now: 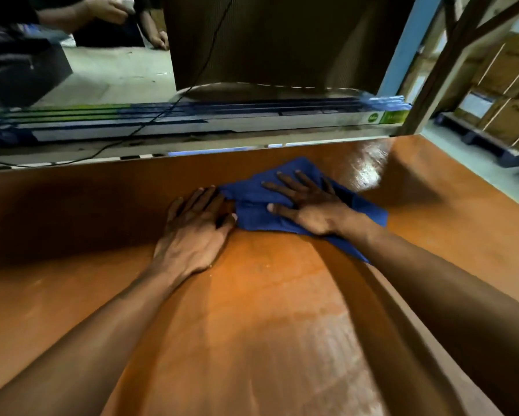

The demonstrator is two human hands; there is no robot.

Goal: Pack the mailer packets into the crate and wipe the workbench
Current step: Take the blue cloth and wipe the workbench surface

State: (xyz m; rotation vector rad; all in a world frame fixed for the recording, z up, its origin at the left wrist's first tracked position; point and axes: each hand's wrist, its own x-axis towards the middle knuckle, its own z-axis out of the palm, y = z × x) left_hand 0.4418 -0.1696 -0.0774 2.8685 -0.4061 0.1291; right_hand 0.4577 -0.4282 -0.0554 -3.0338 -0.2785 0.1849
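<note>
- One blue cloth (285, 205), crumpled, lying on the orange workbench (252, 325) toward its far edge
- Two bare hands on the bench, side by side, close but not touching each other
- Right hand (309, 205) flat on top of the cloth, fingers spread, gripping nothing
- Left hand (195, 229) flat on bare bench just left of the cloth, fingers together and extended, thumb tip against the cloth's left edge
- No mailer packets or crate to be made out anywhere in view
- One glossy orange-brown surface, with a bright glare patch (369, 166) near the far right corner
- One stack of long flat printed boxes (192, 121), blue, green and white, lying beyond the far edge; one thin black cable (162, 115) trailing across them
- One large dark brown cardboard panel (276, 40) standing behind the boxes
- Two hands of another person (111, 9) at top left, one holding something white
- Wooden frame posts (441, 64) and strapped cartons (507, 94) at right, on a pale floor
</note>
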